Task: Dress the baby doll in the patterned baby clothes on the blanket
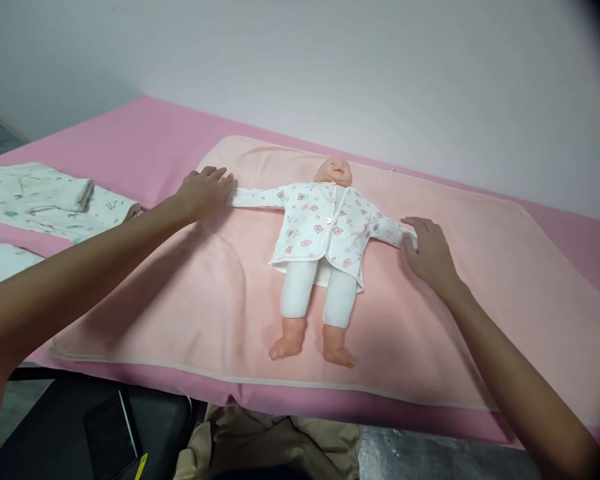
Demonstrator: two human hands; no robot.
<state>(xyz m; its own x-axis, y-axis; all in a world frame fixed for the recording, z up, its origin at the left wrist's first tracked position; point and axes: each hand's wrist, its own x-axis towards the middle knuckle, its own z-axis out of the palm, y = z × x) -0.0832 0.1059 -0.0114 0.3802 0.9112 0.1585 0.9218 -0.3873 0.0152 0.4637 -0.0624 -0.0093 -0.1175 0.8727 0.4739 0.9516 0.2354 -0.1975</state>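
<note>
A baby doll lies on its back on a pink blanket, its arms spread wide and its feet toward me. It wears a white baby jacket with small pink prints, fastened by a button on the chest. My left hand is closed at the end of the sleeve on the left, its fingertips partly hidden behind the hand. On the other side, my right hand pinches the cuff of the other sleeve. Both sleeves are stretched outward, and the doll's hands are not visible.
Folded white printed baby clothes lie at the left on the pink padded table. A pale wall rises behind it. Below the front edge, a dark tablet-like device rests on a black seat.
</note>
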